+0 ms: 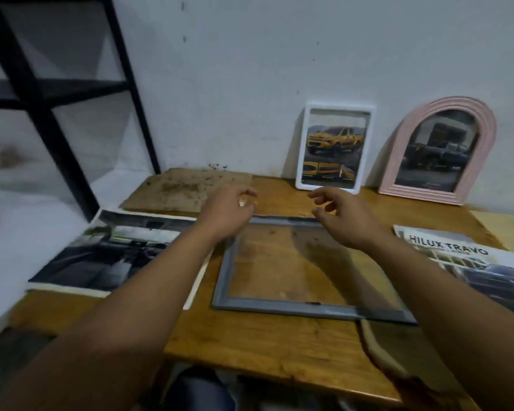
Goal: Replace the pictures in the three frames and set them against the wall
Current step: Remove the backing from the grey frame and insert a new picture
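Note:
A grey frame (282,305) lies flat in the middle of the wooden table (250,342), its glass showing the wood beneath. Both my hands hover over its far edge, holding nothing. My left hand (227,207) has loosely curled fingers above the far left corner. My right hand (343,213) hangs the same way above the far right part. A white frame (334,148) with a yellow truck picture leans on the wall. To its right leans a pink arched frame (438,152) with a dark truck picture. A brown backing board (178,189) lies at the back left.
A large dark car picture (107,256) lies left of the grey frame, overhanging the table edge. A Hilux brochure (469,262) lies at the right. A black metal shelf (51,93) stands at the far left beside the white wall.

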